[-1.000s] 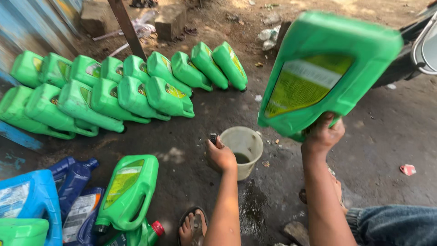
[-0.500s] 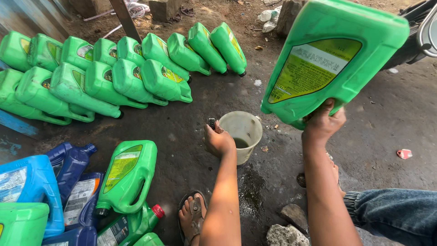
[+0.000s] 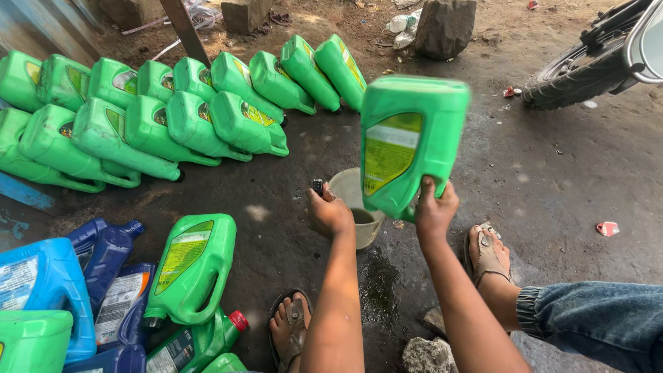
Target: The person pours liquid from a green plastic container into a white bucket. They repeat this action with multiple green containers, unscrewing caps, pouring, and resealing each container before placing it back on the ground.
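Your right hand point(image 3: 434, 211) grips the lower end of a green jug point(image 3: 411, 141), holding it upended with its yellow label toward you, directly above the white bucket point(image 3: 353, 200) that sits on the ground between your two hands. Your left hand point(image 3: 329, 213) is clenched around a small dark cap point(image 3: 318, 186), just left of the bucket's rim and touching it or nearly so. Beyond your left hand, a row of green jugs point(image 3: 173, 114) lies tipped on the dirt. Nearer you, below and left of that hand, another green jug point(image 3: 190, 266) lies beside blue jugs point(image 3: 48, 290). A motorcycle wheel point(image 3: 573, 72) stands well beyond your right hand.
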